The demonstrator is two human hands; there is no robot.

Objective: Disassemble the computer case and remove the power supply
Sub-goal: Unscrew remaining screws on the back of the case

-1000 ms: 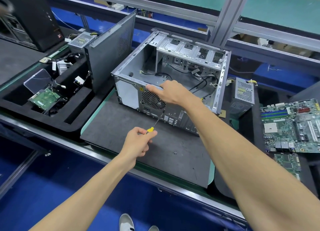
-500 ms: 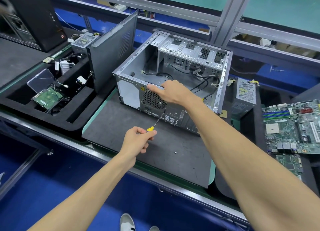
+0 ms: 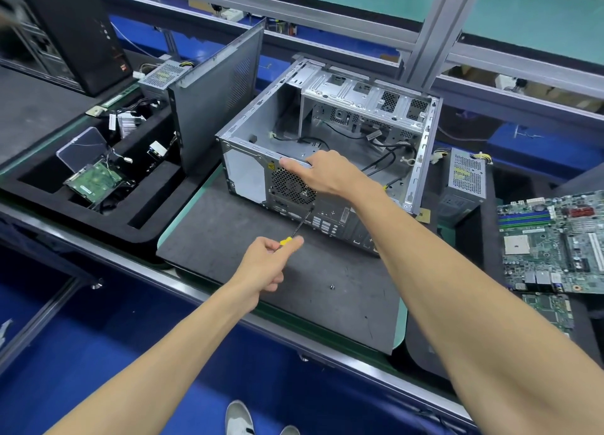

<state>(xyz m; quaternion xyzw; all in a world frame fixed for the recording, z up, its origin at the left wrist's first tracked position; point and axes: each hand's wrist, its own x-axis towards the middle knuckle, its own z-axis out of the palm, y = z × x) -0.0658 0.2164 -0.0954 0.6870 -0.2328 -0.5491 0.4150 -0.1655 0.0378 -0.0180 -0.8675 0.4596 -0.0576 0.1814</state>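
Observation:
An open silver computer case (image 3: 330,134) lies on a dark mat (image 3: 228,238), its rear panel facing me. The power supply (image 3: 292,184), with a round fan grille, sits in the near rear corner. My right hand (image 3: 327,173) grips the top rear edge of the case above that grille. My left hand (image 3: 266,261) holds a yellow-handled screwdriver (image 3: 299,227), whose black shaft points up to the rear panel just below the grille. Loose black cables lie inside the case.
The removed side panel (image 3: 215,101) stands upright left of the case. A black foam tray (image 3: 91,176) holds parts at left. Another power supply (image 3: 464,183) and a motherboard (image 3: 555,238) lie at right. A loose screw (image 3: 332,287) rests on the mat.
Both hands stay almost where they were. The left hand's fingers shift slightly on the screwdriver handle, with the tip kept at the rear panel.

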